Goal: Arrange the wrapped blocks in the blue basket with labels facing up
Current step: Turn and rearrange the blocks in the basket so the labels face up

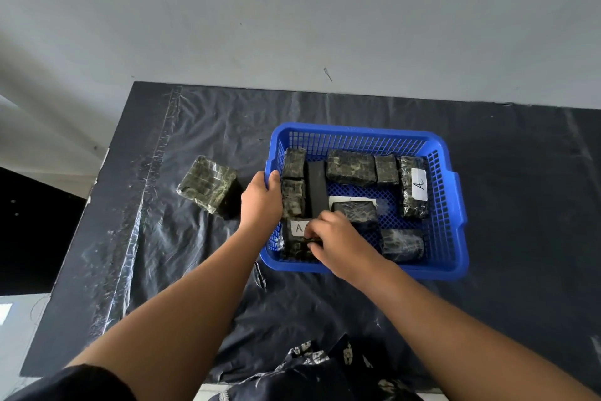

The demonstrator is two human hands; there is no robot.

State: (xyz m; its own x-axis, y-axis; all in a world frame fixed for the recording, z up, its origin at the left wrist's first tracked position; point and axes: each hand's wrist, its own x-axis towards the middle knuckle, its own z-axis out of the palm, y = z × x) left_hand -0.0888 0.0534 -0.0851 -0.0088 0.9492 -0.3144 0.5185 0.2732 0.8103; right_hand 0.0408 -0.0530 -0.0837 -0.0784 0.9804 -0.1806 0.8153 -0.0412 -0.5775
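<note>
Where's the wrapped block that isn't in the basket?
It sits alone on the black sheet, just left of the blue basket, beyond the left hand: wrapped block.

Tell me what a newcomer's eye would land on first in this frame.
The blue basket stands out on the black plastic-covered table, partly filled with dark wrapped blocks, two showing white "A" labels. The left hand grips the basket's left rim while the right hand grasps the labelled block in the near-left corner. One larger wrapped block sits outside, left of the basket.
</note>
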